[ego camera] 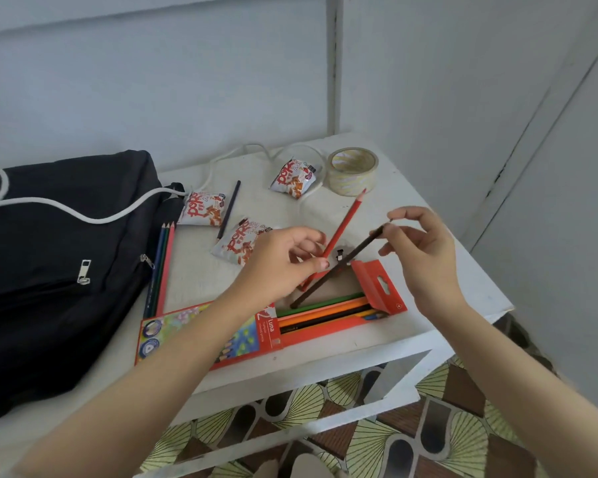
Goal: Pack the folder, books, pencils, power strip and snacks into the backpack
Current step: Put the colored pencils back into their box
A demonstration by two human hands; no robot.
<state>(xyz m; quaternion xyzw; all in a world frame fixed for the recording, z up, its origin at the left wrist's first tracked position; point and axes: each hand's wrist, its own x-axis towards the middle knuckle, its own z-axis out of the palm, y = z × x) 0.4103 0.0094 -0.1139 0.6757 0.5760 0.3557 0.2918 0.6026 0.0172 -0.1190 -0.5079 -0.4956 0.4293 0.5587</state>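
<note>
A dark backpack (pixel 56 257) lies on the left of the white table (pixel 428 326). An orange pencil box (pixel 266 334) lies open at the front with several coloured pencils inside. My left hand (pixel 283 260) pinches a red pencil (pixel 347 222) that points up and to the right. My right hand (pixel 422 246) pinches the top of a brown pencil (pixel 335 270) whose lower end dips into the box. Three loose pencils (pixel 161 267) lie beside the backpack, and a dark pencil (pixel 229 208) lies further back. Three snack packets (pixel 292 179) (pixel 204 208) (pixel 239 243) are scattered behind.
A roll of tape (pixel 353 170) stands at the back right corner. A white cable (pixel 221 160) runs along the rear of the table. Walls close in behind and to the right. Patterned floor tiles (pixel 446 426) show below the table's front edge.
</note>
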